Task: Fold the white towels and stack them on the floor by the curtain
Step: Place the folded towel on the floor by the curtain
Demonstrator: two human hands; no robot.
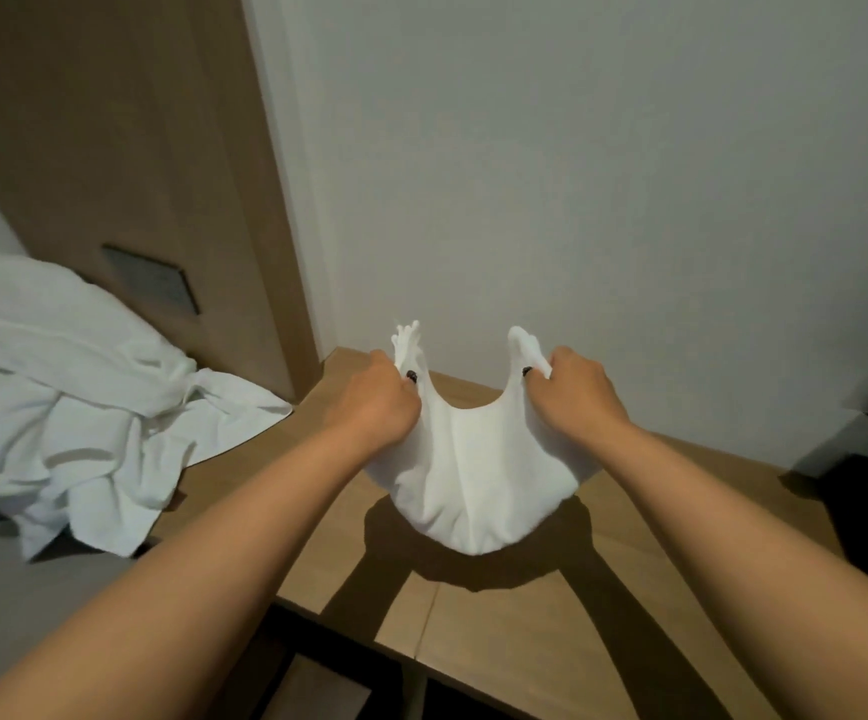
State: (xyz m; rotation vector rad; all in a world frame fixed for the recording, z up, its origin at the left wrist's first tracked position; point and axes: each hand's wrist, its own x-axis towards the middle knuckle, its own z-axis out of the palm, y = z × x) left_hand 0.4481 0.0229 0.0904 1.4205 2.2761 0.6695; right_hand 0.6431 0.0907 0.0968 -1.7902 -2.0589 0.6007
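Left hand [377,402]: fist closed around one upper corner of a white towel [473,480], held above a wooden table [525,641].
Right hand [574,389]: gripping the opposite upper corner.
Towel direction: stretched side to side between both fists, middle sagging down toward the table, corner tips poking upward.
Towel pile [73,407]: crumpled, left of the table, overlapping its edge.
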